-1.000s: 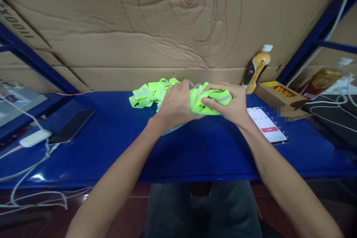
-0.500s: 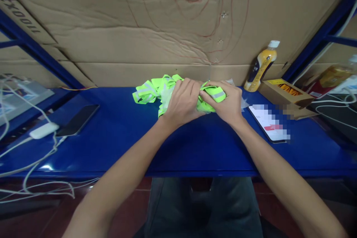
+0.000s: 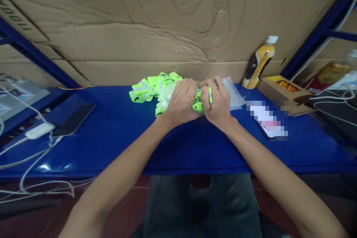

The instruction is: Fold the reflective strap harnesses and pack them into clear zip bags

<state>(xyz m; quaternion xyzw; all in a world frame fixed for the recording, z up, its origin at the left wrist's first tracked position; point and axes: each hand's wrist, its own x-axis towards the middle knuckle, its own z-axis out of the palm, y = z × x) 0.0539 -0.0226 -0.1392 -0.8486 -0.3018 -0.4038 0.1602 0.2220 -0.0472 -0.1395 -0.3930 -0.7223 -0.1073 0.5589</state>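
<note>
My left hand (image 3: 182,100) is closed around the middle of a crumpled neon-green reflective vest (image 3: 143,90) with grey stripes. Part of the vest spreads in loose folds to the left, over the blue tabletop. Close on the other side, my right hand (image 3: 219,100) curls its fingers over a folded end of the vest, and a bit of green shows between them. Clear plastic glints among the folds beside my left hand. A clear plastic bag (image 3: 233,94) lies flat just right of my right hand, partly behind it. The fingertips of both hands are mostly hidden.
A yellow drink bottle (image 3: 259,63) stands at the back right, near an open cardboard box (image 3: 279,89) of orange packets. A phone (image 3: 270,126) lies right. At left are a dark phone (image 3: 74,119), a white adapter (image 3: 40,131) and cables. Cardboard (image 3: 139,41) walls the back.
My right hand has turned and closed further over the vest's end, which bulged out before. More of the plastic bag shows at its right. My left hand keeps its grip. The view has shifted slightly.
</note>
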